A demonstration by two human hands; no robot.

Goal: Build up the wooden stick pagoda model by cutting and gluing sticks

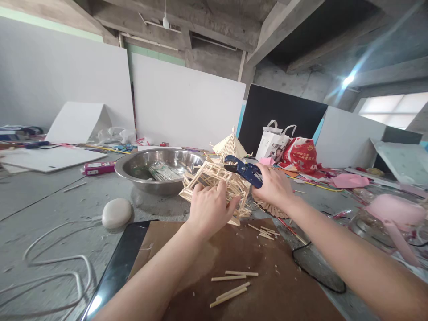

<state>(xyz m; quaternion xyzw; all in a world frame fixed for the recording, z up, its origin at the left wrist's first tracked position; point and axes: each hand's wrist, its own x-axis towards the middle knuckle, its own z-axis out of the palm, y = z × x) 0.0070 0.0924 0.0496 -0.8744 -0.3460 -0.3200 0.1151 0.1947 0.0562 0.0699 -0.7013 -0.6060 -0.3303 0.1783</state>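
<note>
My left hand [211, 206] is wrapped round the near side of a model built of thin wooden sticks [202, 171]; the model is tilted and held just above the table. My right hand [273, 185] grips a pair of dark blue cutters [245, 170]. Their head reaches over the upper right of the stick model; whether it touches a stick I cannot tell. Behind the model stands a pointed roof of pale sticks [230, 145], its lower part hidden. Several loose short sticks [230, 292] lie on the brown board [187, 285] below my hands.
A steel basin [125, 168] with clear packets inside stands left of the model. Nearby are a white rounded device [117, 213] with a cable, and a magenta box [99, 168]. At the right are a red bag [300, 154], a white bag [270, 143] and a pink-lidded jar [396, 209].
</note>
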